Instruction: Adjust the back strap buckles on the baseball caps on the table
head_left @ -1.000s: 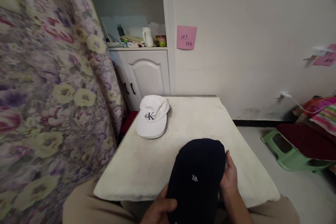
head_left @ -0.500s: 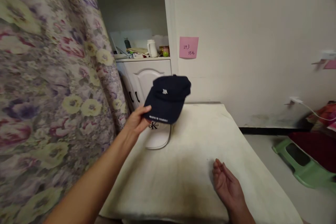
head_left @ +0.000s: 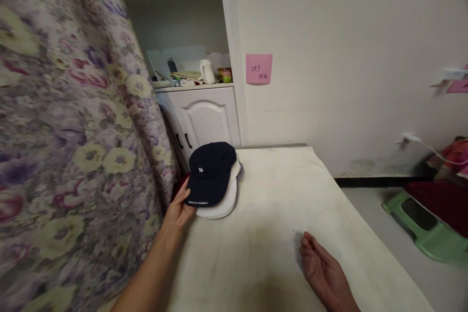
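A navy baseball cap with a small white emblem and white lettering along its brim is at the left side of the table. My left hand is closed on the left edge of its brim. Beneath it lies a white cap, mostly covered, with its brim and right side showing. My right hand is over the near right part of the table, palm turned up. Its fingers are curled together with the thumb against them, and no object shows in it.
A pale cloth covers the table. A floral curtain hangs close on the left. Behind stands a white cabinet with a white jug on top. A green stool is on the floor at right.
My left hand has lowered the navy cap and moved it left, onto the white cap. My right hand stays near the same place, its fingers drawn slightly closer together.
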Demonstrator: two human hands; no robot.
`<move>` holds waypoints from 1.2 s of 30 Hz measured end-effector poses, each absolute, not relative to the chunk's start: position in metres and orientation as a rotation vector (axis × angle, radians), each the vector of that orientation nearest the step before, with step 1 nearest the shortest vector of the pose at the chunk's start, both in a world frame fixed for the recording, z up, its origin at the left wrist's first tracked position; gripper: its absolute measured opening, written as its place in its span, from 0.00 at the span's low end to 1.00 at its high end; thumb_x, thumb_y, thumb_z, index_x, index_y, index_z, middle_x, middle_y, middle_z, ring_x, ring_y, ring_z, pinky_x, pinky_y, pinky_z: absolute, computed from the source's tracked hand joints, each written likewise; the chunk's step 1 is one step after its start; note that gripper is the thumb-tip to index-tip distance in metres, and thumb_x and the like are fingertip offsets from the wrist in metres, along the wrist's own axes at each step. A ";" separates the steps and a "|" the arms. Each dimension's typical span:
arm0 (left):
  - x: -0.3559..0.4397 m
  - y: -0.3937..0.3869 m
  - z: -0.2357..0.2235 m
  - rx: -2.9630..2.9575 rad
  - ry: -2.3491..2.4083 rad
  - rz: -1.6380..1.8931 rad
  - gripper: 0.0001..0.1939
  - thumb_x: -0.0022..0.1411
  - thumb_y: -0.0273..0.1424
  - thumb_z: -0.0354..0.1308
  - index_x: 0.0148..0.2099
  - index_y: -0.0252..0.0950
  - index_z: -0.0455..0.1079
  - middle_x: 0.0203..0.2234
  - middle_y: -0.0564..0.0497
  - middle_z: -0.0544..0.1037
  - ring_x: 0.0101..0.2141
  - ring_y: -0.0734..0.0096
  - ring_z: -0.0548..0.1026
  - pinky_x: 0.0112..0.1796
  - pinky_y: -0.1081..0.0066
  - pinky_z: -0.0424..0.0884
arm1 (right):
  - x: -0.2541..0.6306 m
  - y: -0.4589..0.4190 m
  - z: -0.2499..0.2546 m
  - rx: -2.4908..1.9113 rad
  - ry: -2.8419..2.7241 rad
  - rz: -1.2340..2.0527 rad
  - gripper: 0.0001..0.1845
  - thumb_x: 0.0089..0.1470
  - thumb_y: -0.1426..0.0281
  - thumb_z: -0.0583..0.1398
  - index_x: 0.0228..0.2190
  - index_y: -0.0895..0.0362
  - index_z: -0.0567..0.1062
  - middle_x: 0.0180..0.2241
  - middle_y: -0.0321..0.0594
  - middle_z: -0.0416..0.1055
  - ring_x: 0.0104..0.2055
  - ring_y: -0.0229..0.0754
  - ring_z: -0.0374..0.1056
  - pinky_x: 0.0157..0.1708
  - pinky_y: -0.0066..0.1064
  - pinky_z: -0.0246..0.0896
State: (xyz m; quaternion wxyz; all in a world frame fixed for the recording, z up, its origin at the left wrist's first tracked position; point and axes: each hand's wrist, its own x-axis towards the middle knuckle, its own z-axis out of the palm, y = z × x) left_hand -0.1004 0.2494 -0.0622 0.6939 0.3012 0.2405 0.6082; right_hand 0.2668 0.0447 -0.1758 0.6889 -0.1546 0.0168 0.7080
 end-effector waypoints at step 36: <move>-0.085 0.206 -0.114 1.143 1.565 1.357 0.40 0.53 0.46 0.66 0.63 0.33 0.63 0.24 0.56 0.71 0.18 0.75 0.70 0.19 0.74 0.68 | 0.262 0.042 -0.181 -0.450 -0.056 1.527 0.12 0.47 0.76 0.72 0.37 0.62 0.80 0.31 0.41 0.80 0.29 0.33 0.75 0.29 0.21 0.74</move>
